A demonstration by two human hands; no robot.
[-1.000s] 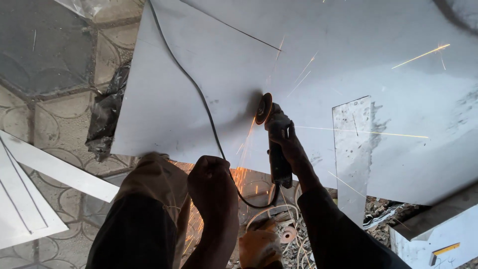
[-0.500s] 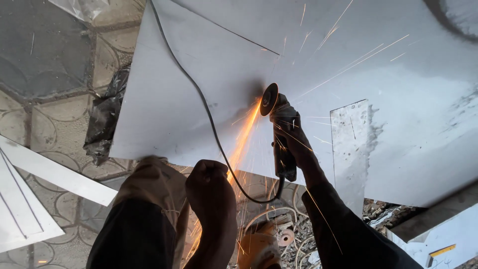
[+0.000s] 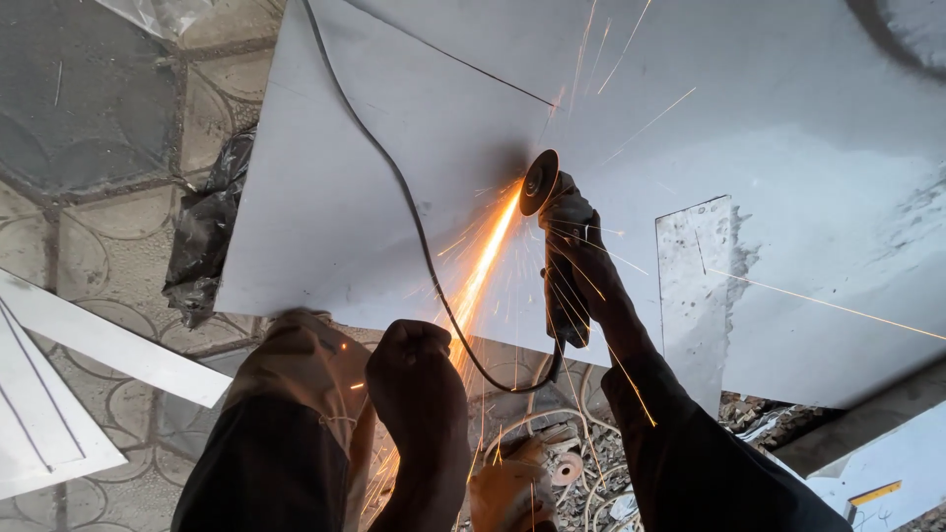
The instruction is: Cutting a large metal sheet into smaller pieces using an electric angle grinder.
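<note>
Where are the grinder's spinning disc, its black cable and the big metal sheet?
grinding disc [image 3: 538, 183]: head view, on the disc's dark face.
black cable [image 3: 394, 177]: head view, on the stretch crossing the sheet.
metal sheet [image 3: 335, 187]: head view, on its bare left part.

Metal sheet [image 3: 394, 177]: pale grey, smooth, matt; dull scuffed patch toward right side. Grinder [image 3: 564, 266]: dark matt body, metal disc at sheet surface, throwing bright orange sparks. Cord [image 3: 394, 187]: black, smooth rubber or plastic look. Right hand [image 3: 581, 246] wrapped around grinder body; left hand [image 3: 419, 369] fisted, bare. Sleeves: dark matt cloth. Bag [image 3: 202, 241] at sheet edge: black, crinkled, glossy plastic. Floor tiles [image 3: 89, 128]: grey, patterned, rough stone or concrete. Strips [image 3: 89, 335] at left: white, smooth, flat.
</note>
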